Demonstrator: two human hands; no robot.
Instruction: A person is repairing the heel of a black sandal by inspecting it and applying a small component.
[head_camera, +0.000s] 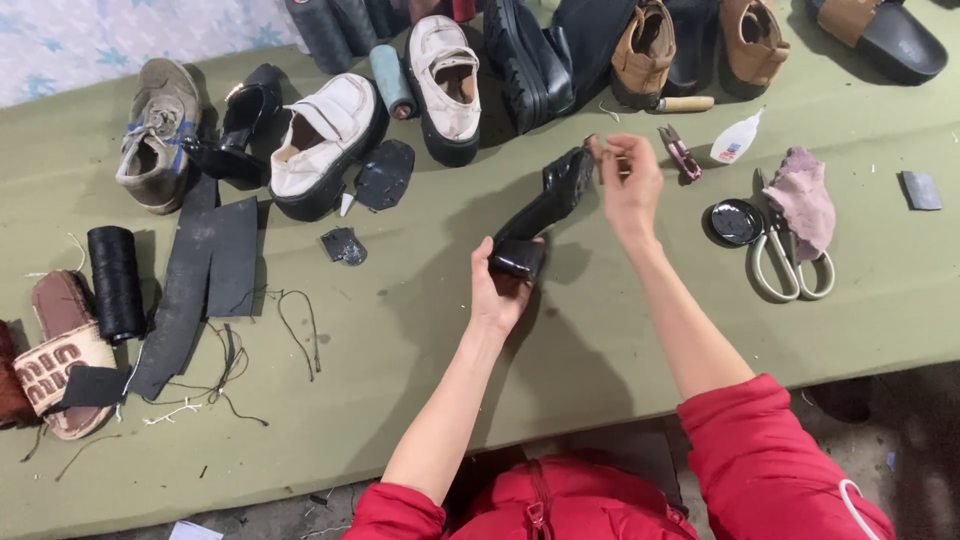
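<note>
Now you hold a black shoe (540, 215) up over the green table (420, 340).
Your left hand (497, 290) is clamped around its toe; your right hand (628, 185) pinches the heel end, fingers together, near the small pink clippers (680, 153) and scissors (785, 262).

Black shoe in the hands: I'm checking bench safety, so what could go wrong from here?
The left hand grips only the toe of the black shoe, so it might twist or slip while the right hand works at its heel end. The open scissors and the small glue bottle lie close by; a passing sleeve could catch them.
</note>
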